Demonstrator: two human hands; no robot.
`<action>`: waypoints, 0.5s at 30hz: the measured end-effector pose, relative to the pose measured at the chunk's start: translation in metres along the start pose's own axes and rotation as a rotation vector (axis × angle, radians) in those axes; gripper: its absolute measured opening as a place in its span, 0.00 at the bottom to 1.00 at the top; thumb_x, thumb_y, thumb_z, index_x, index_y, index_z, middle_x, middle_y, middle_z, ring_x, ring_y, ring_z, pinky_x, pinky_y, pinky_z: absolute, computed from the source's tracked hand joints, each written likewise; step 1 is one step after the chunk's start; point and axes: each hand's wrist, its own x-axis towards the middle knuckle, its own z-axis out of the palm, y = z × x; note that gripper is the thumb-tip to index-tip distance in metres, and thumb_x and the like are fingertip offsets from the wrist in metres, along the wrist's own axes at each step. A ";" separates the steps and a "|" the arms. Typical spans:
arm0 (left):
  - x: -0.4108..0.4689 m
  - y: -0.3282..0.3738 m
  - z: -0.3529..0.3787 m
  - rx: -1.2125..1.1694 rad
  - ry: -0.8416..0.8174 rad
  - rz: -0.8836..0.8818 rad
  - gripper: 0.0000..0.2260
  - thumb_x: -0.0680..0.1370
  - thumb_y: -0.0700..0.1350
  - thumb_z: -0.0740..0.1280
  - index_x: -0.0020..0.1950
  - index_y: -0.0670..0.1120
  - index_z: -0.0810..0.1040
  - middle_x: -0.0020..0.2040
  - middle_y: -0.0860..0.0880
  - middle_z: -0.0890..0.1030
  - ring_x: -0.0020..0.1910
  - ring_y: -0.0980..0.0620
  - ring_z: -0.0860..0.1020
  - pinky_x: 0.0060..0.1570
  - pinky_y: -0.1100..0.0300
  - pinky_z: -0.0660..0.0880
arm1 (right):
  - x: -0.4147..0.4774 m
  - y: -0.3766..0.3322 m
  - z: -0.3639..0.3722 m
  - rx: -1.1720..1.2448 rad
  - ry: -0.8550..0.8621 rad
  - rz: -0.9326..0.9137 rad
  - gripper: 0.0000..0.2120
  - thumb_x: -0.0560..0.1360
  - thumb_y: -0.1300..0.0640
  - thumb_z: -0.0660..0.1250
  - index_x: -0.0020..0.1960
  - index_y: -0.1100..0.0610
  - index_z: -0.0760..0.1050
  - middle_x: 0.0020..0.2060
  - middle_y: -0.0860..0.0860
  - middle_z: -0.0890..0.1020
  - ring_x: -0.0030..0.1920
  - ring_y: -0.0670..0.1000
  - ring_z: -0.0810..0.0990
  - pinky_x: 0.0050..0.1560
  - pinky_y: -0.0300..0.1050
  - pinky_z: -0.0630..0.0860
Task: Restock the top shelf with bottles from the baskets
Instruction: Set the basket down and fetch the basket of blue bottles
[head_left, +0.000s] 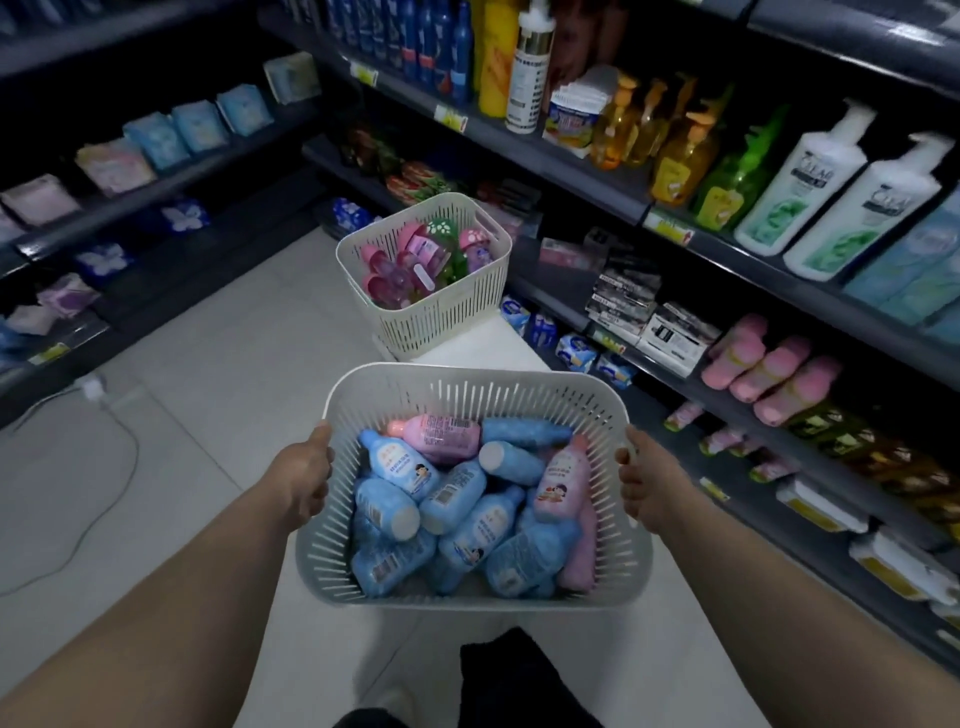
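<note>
Left hand (307, 475) and right hand (647, 480) grip a grey basket (613, 561) of blue and pink bottles (462, 512); cream basket (441, 317) beyond.

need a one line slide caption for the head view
Both hands carry a basket of blue and pink bottles down a shop aisle.

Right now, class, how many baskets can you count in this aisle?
2: the grey basket, held by the left hand and right hand, and the cream basket standing beyond it.
</note>
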 end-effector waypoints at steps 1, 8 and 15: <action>0.007 0.006 0.006 -0.027 0.016 -0.017 0.22 0.81 0.60 0.52 0.32 0.48 0.63 0.24 0.51 0.60 0.19 0.55 0.55 0.20 0.70 0.53 | 0.011 -0.014 0.002 -0.022 -0.004 -0.001 0.22 0.79 0.39 0.56 0.32 0.52 0.63 0.15 0.45 0.60 0.14 0.44 0.54 0.16 0.29 0.53; 0.059 0.045 0.055 -0.204 0.103 -0.092 0.22 0.81 0.61 0.53 0.33 0.48 0.63 0.20 0.52 0.60 0.13 0.57 0.55 0.19 0.74 0.54 | 0.094 -0.115 0.020 -0.177 -0.057 -0.011 0.22 0.79 0.39 0.56 0.33 0.52 0.64 0.15 0.45 0.61 0.13 0.44 0.55 0.17 0.29 0.55; 0.111 0.076 0.084 -0.290 0.156 -0.135 0.23 0.80 0.63 0.54 0.32 0.48 0.64 0.18 0.53 0.61 0.13 0.57 0.56 0.19 0.72 0.55 | 0.166 -0.182 0.049 -0.266 -0.106 0.001 0.22 0.78 0.38 0.56 0.33 0.52 0.65 0.15 0.45 0.61 0.14 0.43 0.56 0.16 0.29 0.55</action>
